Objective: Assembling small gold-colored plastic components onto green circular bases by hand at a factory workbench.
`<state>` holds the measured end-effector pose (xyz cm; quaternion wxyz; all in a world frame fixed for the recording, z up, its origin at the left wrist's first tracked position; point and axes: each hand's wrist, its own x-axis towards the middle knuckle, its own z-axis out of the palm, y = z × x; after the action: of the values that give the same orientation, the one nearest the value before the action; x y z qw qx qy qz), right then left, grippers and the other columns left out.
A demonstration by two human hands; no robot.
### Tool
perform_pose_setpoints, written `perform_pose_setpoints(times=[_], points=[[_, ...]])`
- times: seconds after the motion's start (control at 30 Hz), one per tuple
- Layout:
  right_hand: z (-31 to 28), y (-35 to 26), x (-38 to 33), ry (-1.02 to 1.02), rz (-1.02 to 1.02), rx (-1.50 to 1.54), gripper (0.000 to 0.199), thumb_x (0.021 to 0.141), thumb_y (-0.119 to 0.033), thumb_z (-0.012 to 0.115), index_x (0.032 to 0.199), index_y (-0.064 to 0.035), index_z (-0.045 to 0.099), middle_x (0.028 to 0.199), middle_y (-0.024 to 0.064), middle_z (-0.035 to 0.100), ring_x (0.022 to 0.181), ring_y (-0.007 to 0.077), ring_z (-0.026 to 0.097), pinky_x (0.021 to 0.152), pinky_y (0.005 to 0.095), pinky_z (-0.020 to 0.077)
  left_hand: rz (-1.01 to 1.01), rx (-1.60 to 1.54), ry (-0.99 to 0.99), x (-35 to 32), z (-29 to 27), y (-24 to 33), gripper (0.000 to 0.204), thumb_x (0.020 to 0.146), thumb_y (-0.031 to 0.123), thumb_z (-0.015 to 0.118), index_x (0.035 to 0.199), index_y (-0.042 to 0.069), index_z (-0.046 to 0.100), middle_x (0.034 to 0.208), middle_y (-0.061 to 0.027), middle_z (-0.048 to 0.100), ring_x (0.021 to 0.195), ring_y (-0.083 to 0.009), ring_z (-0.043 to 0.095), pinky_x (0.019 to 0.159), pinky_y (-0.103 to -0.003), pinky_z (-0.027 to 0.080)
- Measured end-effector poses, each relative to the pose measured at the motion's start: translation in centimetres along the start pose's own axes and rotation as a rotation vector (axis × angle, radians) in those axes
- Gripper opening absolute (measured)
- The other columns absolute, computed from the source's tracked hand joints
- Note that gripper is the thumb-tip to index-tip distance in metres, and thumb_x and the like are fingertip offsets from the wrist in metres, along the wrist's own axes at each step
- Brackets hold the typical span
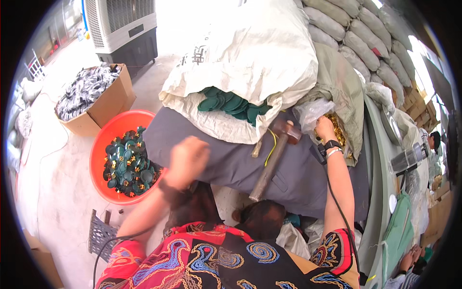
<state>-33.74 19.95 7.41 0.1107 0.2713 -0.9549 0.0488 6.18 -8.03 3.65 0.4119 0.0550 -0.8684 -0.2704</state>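
My left hand [190,158], smeared by motion, is over the grey cloth [231,156], to the right of an orange-red basin [98,168]. That basin holds many green discs with small gold pieces [126,164]. My right hand [325,127] is at the mouth of a bag of shiny gold pieces [338,126], fingers curled down; what they hold is hidden. Beside it bunches a clear plastic bag [312,114]. A hammer [269,171] lies on the cloth between my hands. Green discs [231,103] spill at the mouth of a large white woven sack [250,53].
A cardboard box [115,98] of grey-white bundles stands behind the basin, near an air cooler [122,29]. Stacked sacks [356,33] rise at the far right. A black plastic grate [103,236] is at lower left. Other people's hands [409,257] show at lower right.
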Motion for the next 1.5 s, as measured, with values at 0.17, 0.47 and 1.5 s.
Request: perform_pose_setpoints(times=[0.17, 0.47, 1.5], points=[[1.7, 0.9, 2.7, -0.017, -0.037, 0.056, 0.028, 0.084, -0.016, 0.048, 0.104, -0.0014, 0.062, 0.102, 0.0257, 0.061, 0.099, 0.0426, 0.057, 0.085, 0.0479, 0.0458, -0.082, -0.099, -0.079, 1.0, 9.2, 1.9, 0.006, 0.073, 0.005, 0.064, 0.078, 0.004, 0.062, 0.072, -0.012, 0.057, 0.071, -0.0313, 0.058, 0.061, -0.04, 0.047], [6.6, 3.4, 10.7, 0.082, -0.187, -0.102, 0.035, 0.084, -0.023, 0.053, 0.111, -0.002, 0.06, 0.114, 0.0236, 0.059, 0.104, 0.0382, 0.056, 0.088, 0.0452, 0.0459, 0.015, 0.031, -0.158, 1.5, 9.4, 2.1, 0.009, 0.069, 0.004, 0.065, 0.076, 0.005, 0.06, 0.073, -0.0086, 0.054, 0.071, -0.0284, 0.056, 0.059, -0.039, 0.047], [-7.7, -2.5, -15.3, 0.137, -0.035, 0.422, 0.022, 0.08, -0.012, 0.066, 0.098, 0.0007, 0.063, 0.082, 0.0118, 0.062, 0.07, 0.0212, 0.059, 0.064, 0.0302, 0.046, -0.002, 0.043, -0.093, 0.7, 9.3, 1.3, 0.007, 0.07, 0.002, 0.059, 0.076, 0.004, 0.061, 0.074, -0.0115, 0.057, 0.071, -0.0309, 0.057, 0.061, -0.041, 0.047]])
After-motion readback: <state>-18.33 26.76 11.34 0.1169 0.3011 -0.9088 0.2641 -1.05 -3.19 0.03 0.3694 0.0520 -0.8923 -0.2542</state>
